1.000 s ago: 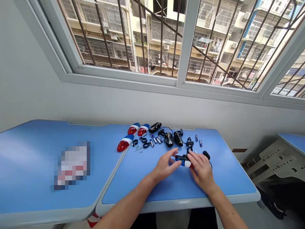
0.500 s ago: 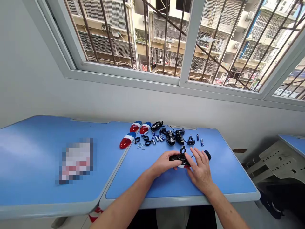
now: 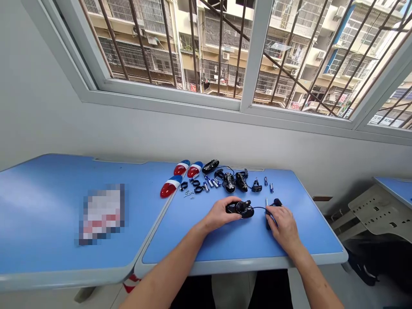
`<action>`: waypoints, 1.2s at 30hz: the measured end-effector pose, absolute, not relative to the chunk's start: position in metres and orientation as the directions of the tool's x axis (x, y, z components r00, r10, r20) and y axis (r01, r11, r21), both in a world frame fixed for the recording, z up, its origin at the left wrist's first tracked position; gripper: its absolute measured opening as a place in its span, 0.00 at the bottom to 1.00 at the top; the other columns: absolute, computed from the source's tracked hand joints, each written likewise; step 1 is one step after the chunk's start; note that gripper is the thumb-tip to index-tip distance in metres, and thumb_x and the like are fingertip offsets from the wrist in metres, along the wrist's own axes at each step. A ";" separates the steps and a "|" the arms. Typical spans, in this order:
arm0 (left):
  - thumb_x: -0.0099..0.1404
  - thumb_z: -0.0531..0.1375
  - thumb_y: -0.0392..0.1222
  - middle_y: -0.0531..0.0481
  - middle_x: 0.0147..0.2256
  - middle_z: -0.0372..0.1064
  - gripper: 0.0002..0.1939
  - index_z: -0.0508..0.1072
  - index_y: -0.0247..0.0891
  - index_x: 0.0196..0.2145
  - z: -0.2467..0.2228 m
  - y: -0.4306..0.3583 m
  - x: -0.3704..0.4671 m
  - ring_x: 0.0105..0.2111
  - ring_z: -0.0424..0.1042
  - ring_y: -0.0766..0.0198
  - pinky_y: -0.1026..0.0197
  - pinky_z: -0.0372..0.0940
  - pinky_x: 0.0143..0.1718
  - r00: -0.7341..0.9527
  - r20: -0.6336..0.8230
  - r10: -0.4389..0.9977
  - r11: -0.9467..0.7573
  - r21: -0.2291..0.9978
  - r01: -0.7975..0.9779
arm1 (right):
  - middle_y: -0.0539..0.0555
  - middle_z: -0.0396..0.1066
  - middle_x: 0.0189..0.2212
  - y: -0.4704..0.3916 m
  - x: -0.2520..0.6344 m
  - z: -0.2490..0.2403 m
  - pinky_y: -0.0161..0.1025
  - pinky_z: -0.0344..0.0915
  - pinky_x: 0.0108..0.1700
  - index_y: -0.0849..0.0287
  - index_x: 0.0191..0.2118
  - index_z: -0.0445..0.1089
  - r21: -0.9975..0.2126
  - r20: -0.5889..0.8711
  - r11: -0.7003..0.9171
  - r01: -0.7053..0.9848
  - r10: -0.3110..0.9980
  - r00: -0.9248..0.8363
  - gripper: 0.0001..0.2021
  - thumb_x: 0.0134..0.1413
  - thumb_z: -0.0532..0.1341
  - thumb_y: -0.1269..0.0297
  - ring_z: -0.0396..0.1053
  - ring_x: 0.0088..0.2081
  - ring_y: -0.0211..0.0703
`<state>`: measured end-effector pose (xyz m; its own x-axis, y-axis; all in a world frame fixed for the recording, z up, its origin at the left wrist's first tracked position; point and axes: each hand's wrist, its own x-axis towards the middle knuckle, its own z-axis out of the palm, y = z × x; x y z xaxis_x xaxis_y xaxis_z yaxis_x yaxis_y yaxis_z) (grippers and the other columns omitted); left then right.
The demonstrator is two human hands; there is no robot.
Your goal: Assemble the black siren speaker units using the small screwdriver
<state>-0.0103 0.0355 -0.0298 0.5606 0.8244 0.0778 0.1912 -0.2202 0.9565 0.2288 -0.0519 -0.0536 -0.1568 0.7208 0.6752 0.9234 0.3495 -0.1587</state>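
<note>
My left hand [image 3: 222,214] is closed around one end of a glossy black oval housing [image 3: 247,212] on the table, thumb at the near side and fingers at the far side. A black ring clamp [image 3: 242,206] sits on top of the housing. From its right end a thin black cable [image 3: 259,208] runs towards my right hand [image 3: 280,221]. Those fingers are pinched on a screwdriver [image 3: 266,201]: its thin silver shaft points away from me, and the dark handle is partly hidden. Just beyond the fingers lies a small black bracket-like part [image 3: 277,202], partly covered.
Beyond my hands lie several black housings [image 3: 229,182] with cables, batteries [image 3: 212,183], ring clamps [image 3: 198,189] and small screws [image 3: 189,194]. Red, white and blue oval covers [image 3: 171,186] rest near the table seam. A blurred sheet [image 3: 103,212] is on the left table.
My right hand has left the housing and moved right, where it grips the screwdriver. My left hand still holds the housing, which now lies clamp side up, its red and white side out of sight.
</note>
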 end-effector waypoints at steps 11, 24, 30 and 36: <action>0.50 0.62 0.43 0.51 0.38 0.72 0.21 0.72 0.39 0.44 -0.021 0.038 -0.018 0.37 0.70 0.58 0.61 0.66 0.37 0.552 0.082 0.830 -0.301 0.899 0.319 | 0.54 0.77 0.39 -0.070 0.250 -0.043 0.43 0.72 0.40 0.54 0.43 0.73 -0.319 0.574 0.284 0.904 0.817 -0.054 0.12 0.60 0.54 0.61 0.74 0.41 0.47; 0.49 0.61 0.43 0.50 0.38 0.73 0.19 0.71 0.38 0.41 -0.014 0.035 -0.019 0.39 0.71 0.55 0.58 0.66 0.41 0.526 0.135 0.840 -0.361 0.862 0.355 | 0.50 0.70 0.23 -0.080 0.211 -0.052 0.34 0.55 0.25 0.55 0.27 0.68 -0.104 0.581 0.115 0.988 0.813 -0.034 0.17 0.63 0.50 0.56 0.68 0.24 0.38; 0.48 0.61 0.39 0.47 0.44 0.72 0.22 0.71 0.38 0.44 -0.013 0.031 -0.017 0.43 0.70 0.53 0.57 0.64 0.47 0.531 0.155 0.833 -0.389 0.847 0.363 | 0.53 0.72 0.24 -0.062 0.199 -0.050 0.36 0.53 0.21 0.56 0.34 0.68 -0.045 0.464 -0.097 0.994 0.880 0.106 0.16 0.61 0.50 0.51 0.71 0.24 0.45; 0.52 0.62 0.42 0.47 0.48 0.70 0.24 0.70 0.38 0.48 -0.024 0.032 -0.015 0.48 0.68 0.54 0.56 0.62 0.51 0.555 0.189 0.810 -0.436 0.827 0.356 | 0.59 0.75 0.37 -0.046 0.193 -0.036 0.38 0.61 0.27 0.61 0.51 0.64 0.004 0.224 -0.257 0.967 0.942 0.249 0.19 0.64 0.48 0.54 0.75 0.34 0.51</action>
<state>-0.0153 0.0325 -0.0243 0.5554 0.8099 0.1886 0.3556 -0.4363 0.8266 0.1925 -0.0465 -0.0358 0.2491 0.9422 0.2241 0.9665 -0.2566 0.0042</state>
